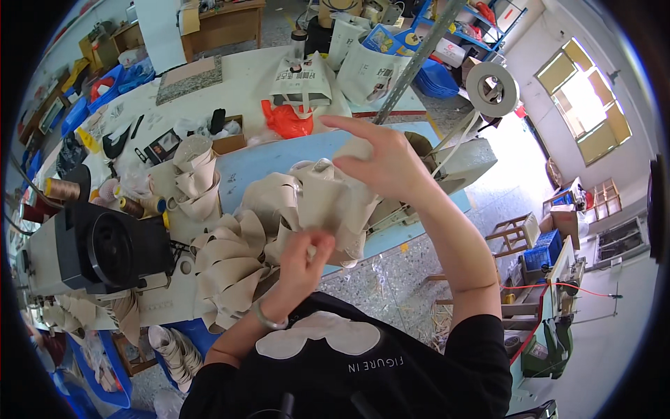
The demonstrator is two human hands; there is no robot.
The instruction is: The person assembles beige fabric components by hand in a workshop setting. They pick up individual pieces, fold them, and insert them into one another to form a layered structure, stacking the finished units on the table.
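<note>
Right hand (391, 164) hangs over the far side of the beige pieces (324, 199), forefinger and thumb spread wide; its other fingers are hidden. Left hand (299, 269) is curled at the near edge of the same pieces, its fingertips blurred, so I cannot tell whether it pinches one. These pieces stand in a loose, curling heap at the edge of the table, partly on a blue sheet (244, 167), just in front of the person.

A fanned pile (227, 258) of like pieces crowds in on the left, and a smaller stack (197, 178) stands beyond it. Farther left, a black motor (115, 244) blocks much of the table, with thread spools (63, 189) behind it. Past the heap lie a red bag (287, 122), an open carton (229, 144) and white bags (370, 73); a slanting metal post (422, 63) cuts across in front of them. To the right, a pale machine (464, 167) with a tape roll (493, 89) above it is partly hidden by the right hand and forearm. Below the table's near edge sits a blue bin (115, 397).
</note>
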